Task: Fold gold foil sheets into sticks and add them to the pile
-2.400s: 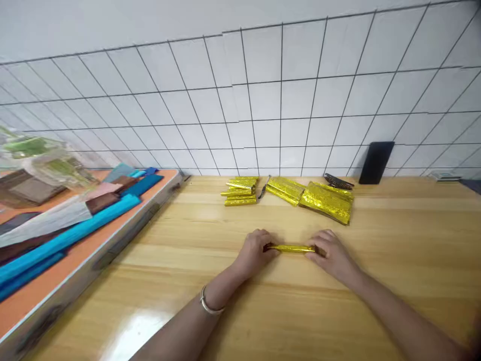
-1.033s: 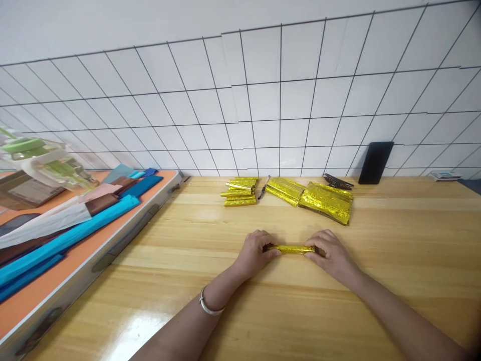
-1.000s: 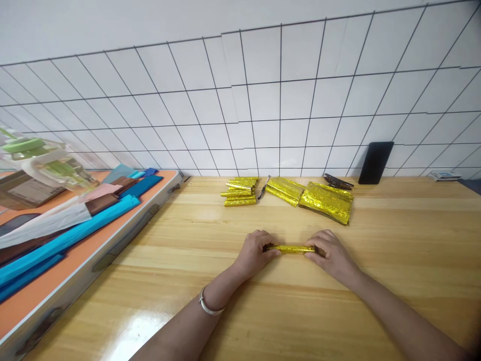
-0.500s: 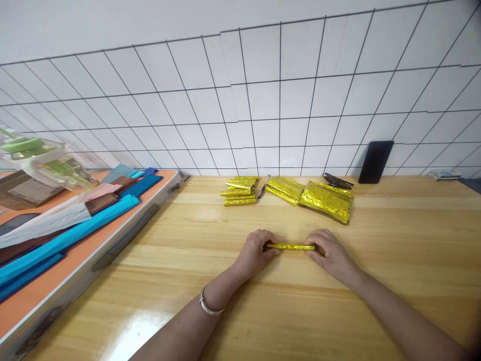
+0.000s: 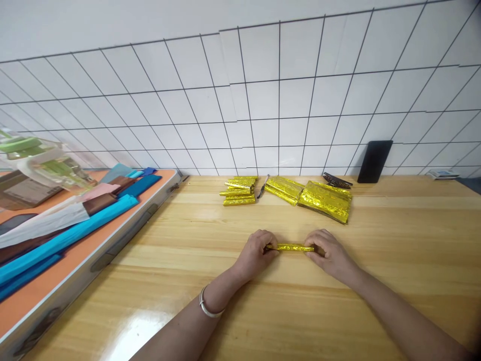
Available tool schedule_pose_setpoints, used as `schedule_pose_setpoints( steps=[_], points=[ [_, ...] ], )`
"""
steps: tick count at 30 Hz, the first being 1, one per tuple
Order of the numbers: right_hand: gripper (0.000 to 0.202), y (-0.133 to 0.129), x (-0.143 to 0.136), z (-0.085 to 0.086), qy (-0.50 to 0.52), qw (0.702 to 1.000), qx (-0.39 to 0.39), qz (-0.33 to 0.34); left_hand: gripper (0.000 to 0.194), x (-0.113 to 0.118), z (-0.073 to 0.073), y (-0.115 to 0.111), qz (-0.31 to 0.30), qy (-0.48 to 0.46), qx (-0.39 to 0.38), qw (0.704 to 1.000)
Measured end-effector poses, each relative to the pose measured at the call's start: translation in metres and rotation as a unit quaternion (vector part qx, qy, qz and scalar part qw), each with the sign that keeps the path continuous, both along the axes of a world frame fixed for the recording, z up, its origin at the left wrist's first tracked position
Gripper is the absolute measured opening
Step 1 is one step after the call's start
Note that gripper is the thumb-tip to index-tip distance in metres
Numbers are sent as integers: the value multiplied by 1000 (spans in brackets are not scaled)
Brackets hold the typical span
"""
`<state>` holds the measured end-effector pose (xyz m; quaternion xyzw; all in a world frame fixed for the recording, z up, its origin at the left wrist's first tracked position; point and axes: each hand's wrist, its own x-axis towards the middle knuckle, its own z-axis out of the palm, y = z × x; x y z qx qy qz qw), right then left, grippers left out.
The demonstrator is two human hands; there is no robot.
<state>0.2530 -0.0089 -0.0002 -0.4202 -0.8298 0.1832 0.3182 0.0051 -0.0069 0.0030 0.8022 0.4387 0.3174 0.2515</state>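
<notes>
Between my hands, low over the wooden table [image 5: 210, 281], lies a narrow rolled or folded strip of shiny gold foil paper [image 5: 295, 247]. My left hand [image 5: 259, 249] pinches its left end, fingers curled over it. The right end is gripped the same way by my right hand [image 5: 326, 248]. Both ends are hidden under the fingers. Farther back sits a pile of similar gold foil rolls [image 5: 239, 191]. To their right are flat gold foil sheets [image 5: 284, 190] and a thicker stack of gold foil sheets [image 5: 326, 201].
A pen [image 5: 263, 186] lies between the rolls and sheets. Behind the stack is a dark hair clip [image 5: 337, 181]; a black phone [image 5: 375, 161] leans on the tiled wall. On the left, an orange-topped surface [image 5: 80, 265] holds coloured paper [image 5: 71, 233], a cardboard box [image 5: 28, 190] and a green-lidded bottle [image 5: 41, 160].
The foil strip has turned slightly between my fingers, so a little more of its face shows. My hands are in nearly the same place.
</notes>
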Motion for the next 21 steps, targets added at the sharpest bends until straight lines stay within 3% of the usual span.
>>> schedule_pose_setpoints(
  steps=[10, 21],
  points=[
    [14, 0, -2, 0, -1, 1000, -3, 0, 17, 0, -3, -1, 19, -12, 10, 1000],
    [10, -3, -1, 0, 2, 1000, 13, 17, 5, -1, -2, -1, -14, -25, 0, 1000]
  ],
)
